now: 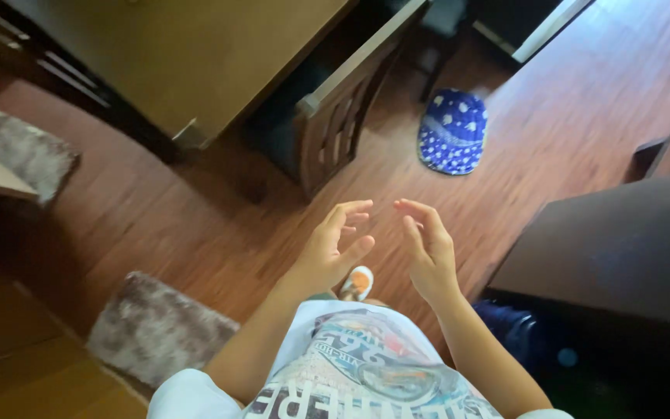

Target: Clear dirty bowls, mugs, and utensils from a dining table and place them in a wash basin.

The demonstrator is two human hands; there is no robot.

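Note:
My left hand [333, 247] and my right hand [426, 244] are raised in front of my chest, palms turned toward each other, a small gap between them. Fingers on both are apart and slightly curled, and neither holds anything. Below them shows my white printed shirt [366, 372] and a foot in a white and orange shoe [358, 282] on the wooden floor [568, 109]. A blue cap with white spots [453, 130] lies on the floor beyond my hands, well out of touch.
A wooden table [180, 54] with a wooden chair [347, 101] pushed under it stands ahead on the left. A dark cabinet [622, 256] is at the right. Grey shaggy mats lie at lower left [157, 330] and far left [21, 147].

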